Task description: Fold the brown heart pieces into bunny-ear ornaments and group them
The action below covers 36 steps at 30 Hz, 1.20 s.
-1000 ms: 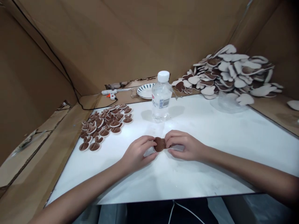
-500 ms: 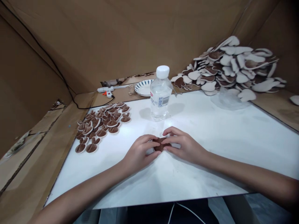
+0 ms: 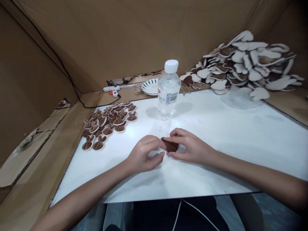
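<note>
Bench (image 3: 216, 134): white flat top, brightly lit from above, with a glare patch near the middle; faint smudges toward the near edge. Cardboard walls (image 3: 144, 35): plain brown sheets enclosing the bench at back, left and right, leaning inward overhead, seams visible at the corners. Cardboard ledge (image 3: 48, 150): brown strip along the bench's left side, continuing behind it. Black cable (image 3: 64, 72): runs down the left wall to the ledge. White cord (image 3: 190, 215): hangs in the dark space below the bench's front edge.
</note>
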Each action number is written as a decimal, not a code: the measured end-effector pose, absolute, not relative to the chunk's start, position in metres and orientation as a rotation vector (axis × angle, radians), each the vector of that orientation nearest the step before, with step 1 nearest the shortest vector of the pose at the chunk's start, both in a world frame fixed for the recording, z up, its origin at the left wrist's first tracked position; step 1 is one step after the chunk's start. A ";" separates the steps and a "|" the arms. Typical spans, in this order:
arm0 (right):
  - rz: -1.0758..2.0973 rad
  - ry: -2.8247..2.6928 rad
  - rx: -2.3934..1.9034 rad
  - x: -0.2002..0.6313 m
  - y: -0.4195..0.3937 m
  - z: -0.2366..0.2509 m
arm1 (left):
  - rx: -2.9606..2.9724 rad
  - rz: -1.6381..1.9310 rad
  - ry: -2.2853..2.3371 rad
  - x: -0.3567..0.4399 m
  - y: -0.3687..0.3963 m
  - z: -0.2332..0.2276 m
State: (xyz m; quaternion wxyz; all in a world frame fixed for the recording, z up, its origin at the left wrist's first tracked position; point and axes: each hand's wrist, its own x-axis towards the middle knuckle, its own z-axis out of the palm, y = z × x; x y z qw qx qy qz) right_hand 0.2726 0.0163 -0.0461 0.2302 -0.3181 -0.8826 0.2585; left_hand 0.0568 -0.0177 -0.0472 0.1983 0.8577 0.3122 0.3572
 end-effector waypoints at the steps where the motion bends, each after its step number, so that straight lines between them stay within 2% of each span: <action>1: 0.727 -2.440 -0.829 0.273 0.017 -0.047 | 2.407 0.997 0.916 0.055 -0.016 -0.048; 7: 0.954 -2.433 -0.672 0.273 0.025 -0.049 | 2.460 0.907 1.047 0.053 -0.007 -0.059; 12: 0.866 -2.391 -0.651 0.278 0.027 -0.050 | 2.406 0.928 1.056 0.054 -0.005 -0.066; 23: 0.887 -2.366 -0.696 0.277 0.027 -0.055 | 2.252 0.864 1.090 0.061 -0.007 -0.060; 31: 0.724 -2.494 -0.631 0.278 0.028 -0.050 | 2.414 0.829 1.154 0.064 -0.009 -0.059; 36: 0.764 -2.511 -0.666 0.281 0.031 -0.051 | 2.427 0.801 1.157 0.063 -0.009 -0.056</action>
